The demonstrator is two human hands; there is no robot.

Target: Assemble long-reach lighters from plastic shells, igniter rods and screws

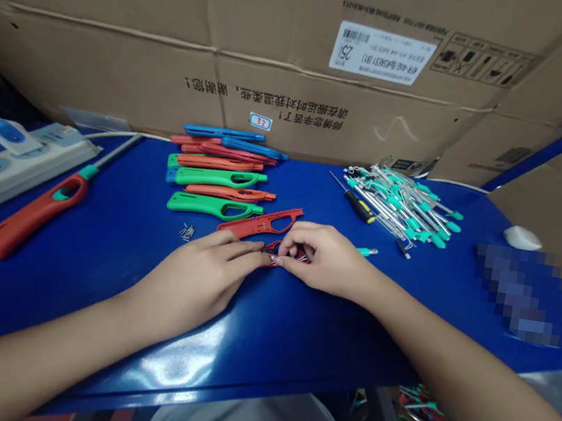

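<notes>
Close together at the middle of the table are my left hand [211,270] and my right hand [324,256]. Between them lies a red lighter housing half [302,254], largely covered by fingers, with small inner parts in it. The fingers of my left hand press together on its left end. My right thumb and fingertips are pinched over the housing; what they grip is too small to make out. Just beyond my fingers rests another red housing half [258,222], its trigger opening to the right. A teal piece with a metal tip [367,251] shows behind my right wrist.
Green, orange, red and blue housing halves [219,178] are stacked behind, near small screws [187,232]. Right of them lie a screwdriver [360,207] and a pile of metal lighter tubes [408,205]. An assembled red lighter [30,222] and power strip [14,157] occupy the left.
</notes>
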